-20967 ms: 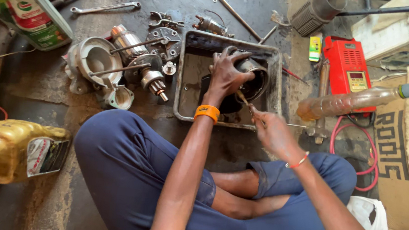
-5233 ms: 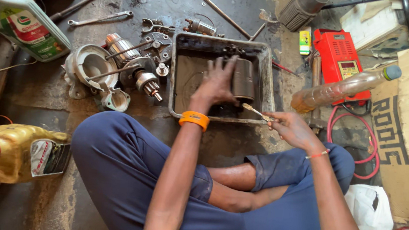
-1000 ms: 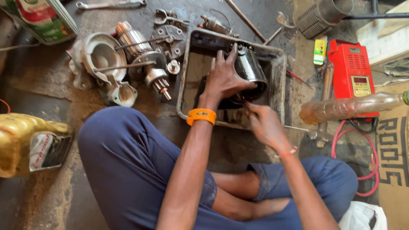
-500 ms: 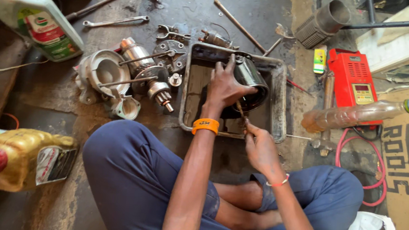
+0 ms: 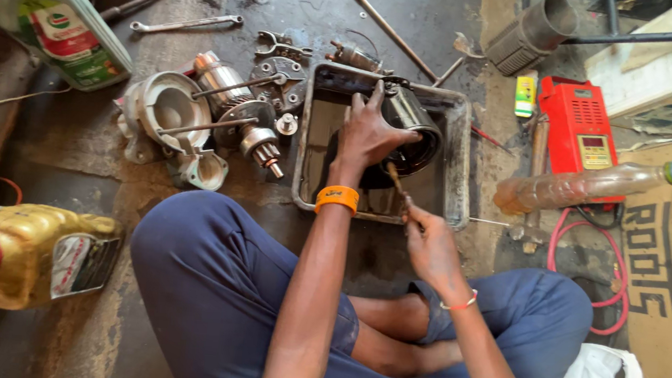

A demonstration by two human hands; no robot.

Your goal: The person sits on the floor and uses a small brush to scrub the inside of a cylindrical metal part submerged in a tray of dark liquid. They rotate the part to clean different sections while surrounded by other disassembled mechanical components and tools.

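Seated cross-legged on a stained concrete floor; a shallow, grimy metal tray [image 5: 454,155] sits at 12 o'clock from the knees. In it lies a dark cylindrical motor housing [image 5: 410,127], on its side, open end toward 5 o'clock. Left hand [image 5: 367,135] rests on the housing, fingers spread and curled over its near flank, pinning it to the tray floor. Right hand [image 5: 428,242], at 5 o'clock of the housing, is closed around the handle of a small brush [image 5: 398,183], bristle end angled up toward the housing mouth; contact with the rim cannot be confirmed. Judgement: scrubbing step. To do it well, keep the left palm pressing down so the cylinder cannot roll, work the brush in short strokes round the inner rim, and rotate the housing a little at a time. Keep runoff inside the tray. At 9 o'clock of the tray: end caps and armature parts [image 5: 212,117]. At 3 o'clock: red tester box [image 5: 580,129] and a plastic bottle [image 5: 587,191].
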